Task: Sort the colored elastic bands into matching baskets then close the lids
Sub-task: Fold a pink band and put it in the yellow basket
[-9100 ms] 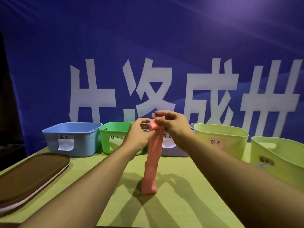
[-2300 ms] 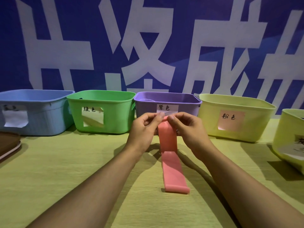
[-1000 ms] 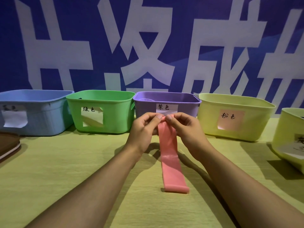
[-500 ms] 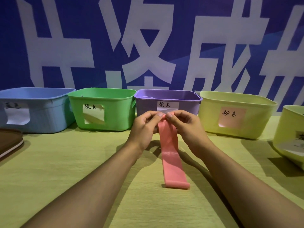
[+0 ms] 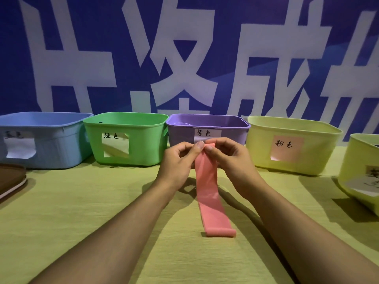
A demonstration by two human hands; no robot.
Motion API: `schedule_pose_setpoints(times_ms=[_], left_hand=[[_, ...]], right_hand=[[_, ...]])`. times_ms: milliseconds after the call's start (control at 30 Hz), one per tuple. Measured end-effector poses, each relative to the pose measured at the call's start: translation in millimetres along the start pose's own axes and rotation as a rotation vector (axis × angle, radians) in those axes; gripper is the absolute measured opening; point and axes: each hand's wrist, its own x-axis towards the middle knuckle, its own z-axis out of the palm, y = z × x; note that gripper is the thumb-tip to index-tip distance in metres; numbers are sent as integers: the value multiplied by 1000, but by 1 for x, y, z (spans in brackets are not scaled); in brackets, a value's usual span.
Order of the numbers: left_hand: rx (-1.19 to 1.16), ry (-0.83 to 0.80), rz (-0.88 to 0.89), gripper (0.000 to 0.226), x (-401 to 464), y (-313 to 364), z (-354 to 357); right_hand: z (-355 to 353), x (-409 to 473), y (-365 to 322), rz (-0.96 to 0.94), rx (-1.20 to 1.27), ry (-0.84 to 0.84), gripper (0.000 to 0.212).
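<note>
A pink elastic band [image 5: 211,195] hangs from my fingers, its lower end lying on the yellow-green table [image 5: 82,212]. My left hand [image 5: 178,162] and my right hand [image 5: 229,165] pinch its top end together, just in front of the purple basket [image 5: 225,124]. Behind stand a blue basket [image 5: 53,140], a green basket [image 5: 143,140] and a pale yellow basket [image 5: 320,140] with a pink label. All baskets are open, without lids.
Another pale yellow basket [image 5: 356,160] stands at the right edge, turned at an angle. A brown lid [image 5: 10,179] lies at the far left. A blue banner [image 5: 184,58] with large white characters hangs behind the baskets.
Both hands keep pinching the top of the pink band at the same spot. The view has shifted slightly; the band's lower end stays on the table.
</note>
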Motion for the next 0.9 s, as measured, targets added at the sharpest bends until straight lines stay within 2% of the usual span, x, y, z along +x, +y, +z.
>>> schedule_pose_setpoints(times_ms=[200, 333, 600, 800, 900], left_hand=[[10, -9, 8, 20, 0, 0, -1], [-8, -11, 16, 19, 2, 0, -1], [-14, 2, 25, 12, 5, -4, -2], [-32, 5, -3, 18, 4, -1, -4], [-21, 1, -57, 36, 4, -1, -5]], right_hand=[[1, -2, -1, 41, 45, 1, 23], [3, -1, -1, 91, -25, 36, 32], [1, 1, 1, 34, -19, 22, 16], [2, 1, 3, -7, -38, -17, 18], [2, 1, 5, -16, -50, -27, 20]])
